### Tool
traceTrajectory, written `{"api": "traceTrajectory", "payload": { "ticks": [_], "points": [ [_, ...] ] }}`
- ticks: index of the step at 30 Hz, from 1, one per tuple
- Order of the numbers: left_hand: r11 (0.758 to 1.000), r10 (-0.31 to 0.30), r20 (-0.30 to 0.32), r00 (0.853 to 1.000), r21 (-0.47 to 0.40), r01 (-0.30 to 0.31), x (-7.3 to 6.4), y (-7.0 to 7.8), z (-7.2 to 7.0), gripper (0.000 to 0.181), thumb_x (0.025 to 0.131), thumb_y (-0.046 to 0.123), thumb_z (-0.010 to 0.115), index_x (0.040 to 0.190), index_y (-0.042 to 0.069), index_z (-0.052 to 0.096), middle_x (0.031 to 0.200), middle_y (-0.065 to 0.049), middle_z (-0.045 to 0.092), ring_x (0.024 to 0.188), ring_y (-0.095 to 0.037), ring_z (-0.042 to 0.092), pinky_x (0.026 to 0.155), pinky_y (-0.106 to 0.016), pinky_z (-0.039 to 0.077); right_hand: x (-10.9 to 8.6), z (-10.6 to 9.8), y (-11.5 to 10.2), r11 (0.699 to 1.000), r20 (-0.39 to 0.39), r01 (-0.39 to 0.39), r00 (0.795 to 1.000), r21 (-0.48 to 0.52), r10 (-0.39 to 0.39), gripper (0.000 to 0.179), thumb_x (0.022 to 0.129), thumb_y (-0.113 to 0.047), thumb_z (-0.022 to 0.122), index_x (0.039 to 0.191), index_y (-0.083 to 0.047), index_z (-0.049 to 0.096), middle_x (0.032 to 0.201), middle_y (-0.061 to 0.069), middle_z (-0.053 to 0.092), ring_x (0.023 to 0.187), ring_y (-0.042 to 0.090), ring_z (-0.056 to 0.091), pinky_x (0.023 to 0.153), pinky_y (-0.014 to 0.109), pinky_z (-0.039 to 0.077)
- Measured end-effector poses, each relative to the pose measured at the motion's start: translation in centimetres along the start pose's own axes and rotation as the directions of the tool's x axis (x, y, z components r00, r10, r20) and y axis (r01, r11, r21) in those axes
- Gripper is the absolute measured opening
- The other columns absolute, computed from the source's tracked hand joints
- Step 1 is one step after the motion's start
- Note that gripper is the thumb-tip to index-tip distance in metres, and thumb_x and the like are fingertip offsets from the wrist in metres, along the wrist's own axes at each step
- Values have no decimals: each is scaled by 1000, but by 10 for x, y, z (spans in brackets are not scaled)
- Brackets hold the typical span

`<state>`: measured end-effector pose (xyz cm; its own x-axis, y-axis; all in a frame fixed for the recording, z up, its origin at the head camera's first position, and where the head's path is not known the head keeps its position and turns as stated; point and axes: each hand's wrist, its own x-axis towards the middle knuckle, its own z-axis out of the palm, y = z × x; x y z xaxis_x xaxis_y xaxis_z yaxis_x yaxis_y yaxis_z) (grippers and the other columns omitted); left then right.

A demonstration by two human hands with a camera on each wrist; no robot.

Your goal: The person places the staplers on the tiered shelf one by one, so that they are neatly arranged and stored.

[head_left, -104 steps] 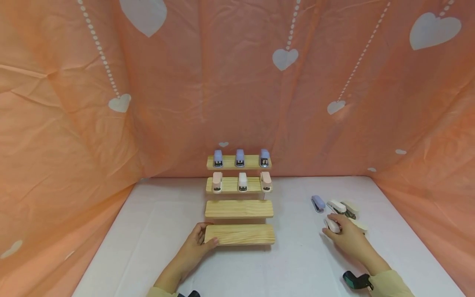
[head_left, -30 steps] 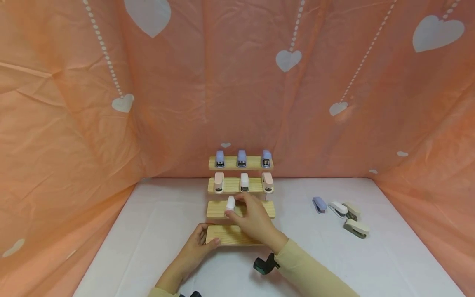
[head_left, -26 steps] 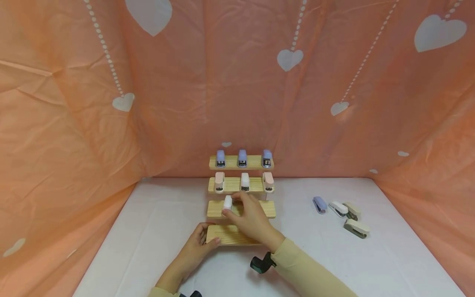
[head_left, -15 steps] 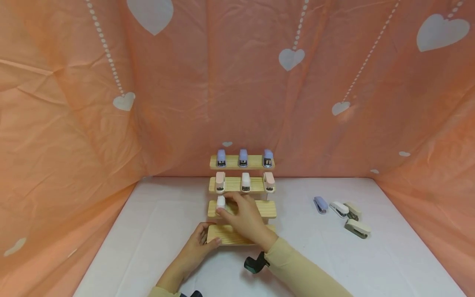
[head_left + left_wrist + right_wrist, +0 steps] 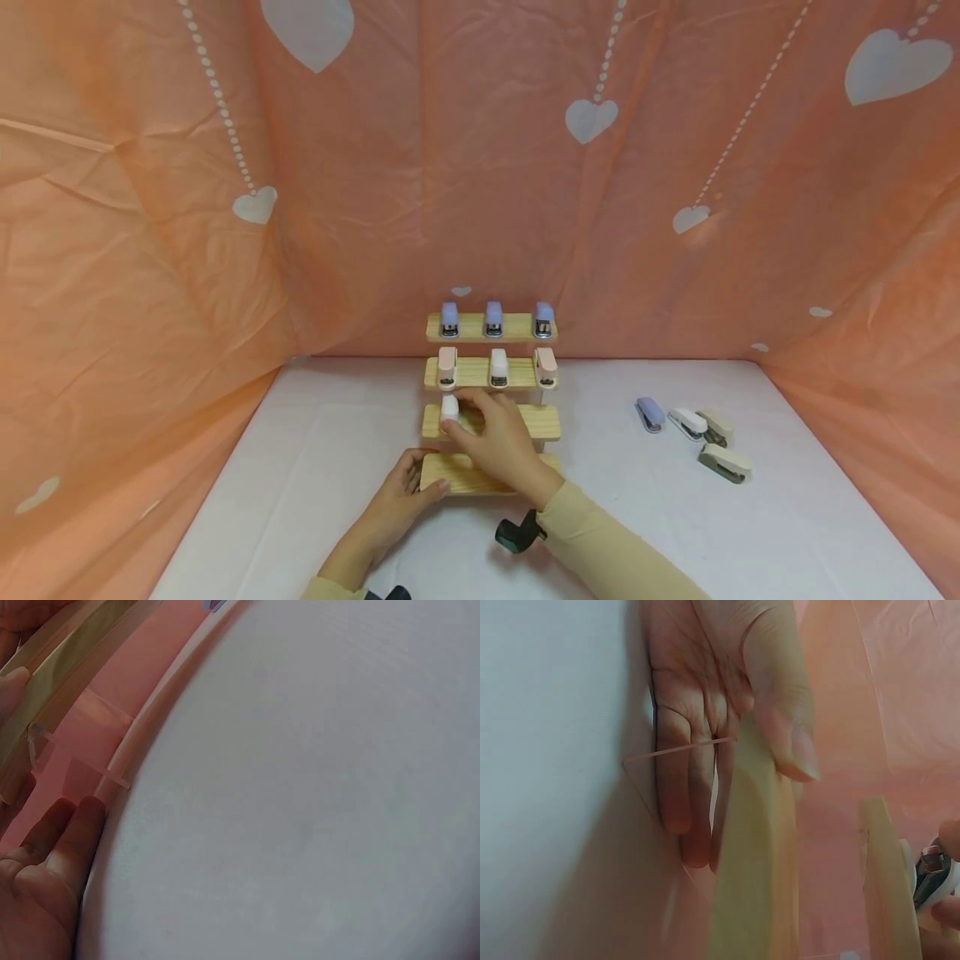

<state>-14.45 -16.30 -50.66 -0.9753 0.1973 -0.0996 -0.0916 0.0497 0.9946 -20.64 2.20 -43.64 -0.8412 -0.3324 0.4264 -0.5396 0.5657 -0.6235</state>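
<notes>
A stepped display shelf with wooden boards (image 5: 540,477) and clear supports stands mid-table. My left hand (image 5: 397,500) holds the lowest board at its left end, thumb over the front edge and fingers behind and below. In the right wrist view those left fingers (image 5: 676,787) extend beside a clear support. My right hand (image 5: 498,442) pinches a small white stapler (image 5: 449,408) between thumb and fingers at the left end of the second board from the bottom. The stapler's metal front (image 5: 932,870) appears at the right edge of the right wrist view.
Three purple staplers (image 5: 493,319) line the top board. Below them stand two pink staplers (image 5: 447,367) with a white stapler (image 5: 498,367) between. On the table at right lie a purple stapler (image 5: 650,414), another white stapler (image 5: 688,423) and two cream-and-green staplers (image 5: 725,462).
My right hand has taken a white stapler from the group at right and carried it left to the second board from the bottom. My left hand has kept its hold on the lowest board.
</notes>
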Motion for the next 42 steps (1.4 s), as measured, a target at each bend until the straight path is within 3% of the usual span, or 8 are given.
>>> {"api": "traceTrajectory", "payload": {
  "ticks": [5, 11, 16, 20, 24, 29, 34, 42],
  "points": [
    [1000, -11, -29, 1000, 24, 12, 0, 2, 0, 59, 86, 31, 75, 128, 8, 42, 150, -18, 36, 143, -33, 21, 115, -49, 20, 0, -2, 2, 1000, 12, 12, 1000, 22, -12, 45, 88, -47, 68, 125, -24, 60, 120, -8, 64, 111, 18, 54, 96, 40, 44],
    [999, -17, -56, 998, 31, 19, 1, 1, -1, 60, 84, 33, 76, 129, 9, 43, 149, -17, 37, 143, -34, 19, 115, -49, 17, -6, -14, 5, 984, 76, -17, 997, 177, 4, 49, 90, -47, 66, 127, -16, 58, 122, 0, 63, 113, 13, 56, 99, 37, 47],
    [1000, -17, -60, 998, 25, 18, 0, 0, -1, 61, 84, 30, 76, 130, 8, 43, 147, -17, 40, 142, -33, 25, 115, -48, 21, -18, -31, 15, 962, 102, -45, 995, 270, 18, 47, 90, -40, 69, 125, -10, 59, 116, 0, 64, 104, 13, 61, 90, 32, 52],
    [999, -13, -67, 998, 30, 15, 1, 1, 0, 61, 83, 30, 77, 130, 9, 43, 148, -18, 39, 142, -32, 26, 115, -47, 22, -27, -49, 28, 948, 43, 3, 999, 319, -17, 36, 90, -24, 71, 120, -6, 62, 103, 2, 67, 90, 15, 64, 78, 30, 56],
    [999, -20, -69, 997, 42, 23, 2, 2, 0, 63, 83, 33, 77, 130, 10, 43, 149, -18, 37, 142, -34, 25, 114, -47, 22, -36, -75, 38, 964, -73, 53, 997, 261, -35, 28, 88, -9, 72, 114, -3, 64, 95, 7, 68, 82, 19, 63, 70, 35, 56],
    [999, -26, -55, 998, 31, 28, 2, 3, 1, 64, 83, 33, 77, 131, 9, 43, 149, -18, 37, 142, -33, 25, 115, -47, 21, -48, -109, 56, 992, -193, 24, 981, 125, 0, 26, 86, -5, 72, 111, -2, 64, 104, 11, 68, 89, 25, 63, 75, 36, 52],
    [999, -25, -58, 998, 23, 26, 2, 2, 0, 63, 83, 32, 77, 131, 9, 43, 149, -17, 37, 142, -33, 24, 115, -46, 21, -57, -126, 111, 996, -235, -90, 967, 30, 94, 33, 88, -24, 73, 117, -11, 63, 110, 3, 66, 95, 19, 59, 78, 24, 43],
    [999, -34, -61, 998, 12, 35, 3, 2, 2, 63, 83, 30, 77, 131, 9, 43, 150, -18, 37, 143, -33, 23, 115, -46, 20, -68, -153, 145, 961, -231, -276, 936, -10, 267, 47, 89, -35, 70, 126, -7, 58, 122, 13, 61, 112, 30, 54, 88, 49, 45]
  ]
}}
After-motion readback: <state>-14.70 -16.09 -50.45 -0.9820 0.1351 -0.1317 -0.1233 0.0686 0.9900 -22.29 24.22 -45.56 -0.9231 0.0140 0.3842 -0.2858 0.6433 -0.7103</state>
